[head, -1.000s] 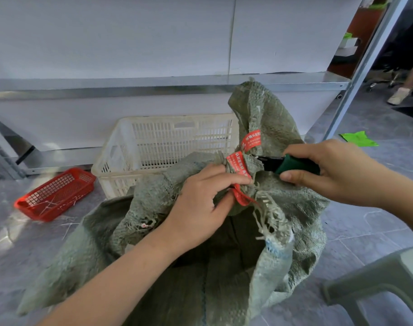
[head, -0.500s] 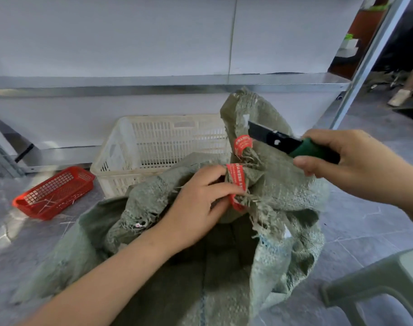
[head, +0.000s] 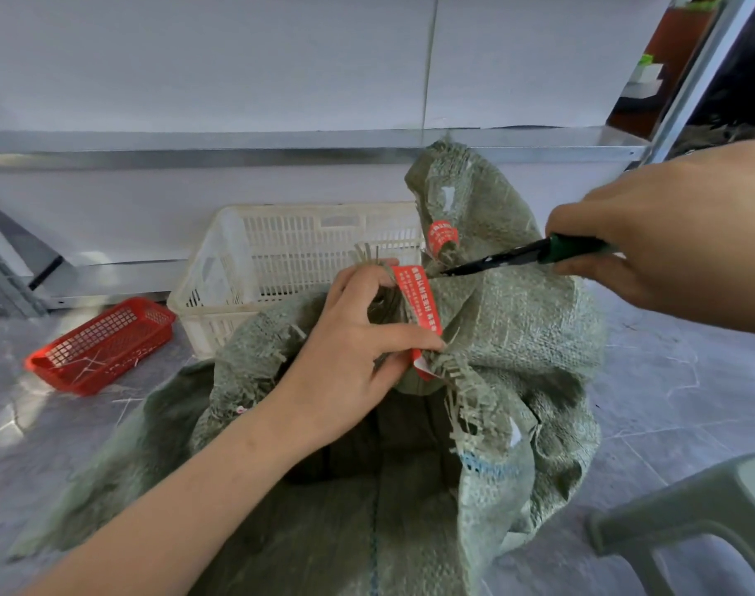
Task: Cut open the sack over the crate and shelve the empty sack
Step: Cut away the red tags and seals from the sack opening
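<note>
A grey-green woven sack [head: 526, 337] stands on the floor in front of me, its frayed mouth gathered and bound with red printed tape [head: 420, 307]. My left hand [head: 354, 354] pinches the bunched neck and the tape. My right hand [head: 676, 234] grips a green-handled knife [head: 517, 255] whose black blade points left, its tip at the tape between the two red bands. Behind the sack sits a cream slatted plastic crate [head: 281, 260]. A metal shelf [head: 195, 144] runs along the wall above the crate.
A red mesh basket [head: 100, 342] lies on the grey tiled floor to the left. The corner of a grey-green plastic stool [head: 689, 509] shows at the lower right. A slanted metal shelf post [head: 689, 79] rises at the upper right.
The knife came out from behind the sack neck, lifted, then swung down so its tip now meets the tape. My left hand shifted its hold on the neck, thumb now under the tape.
</note>
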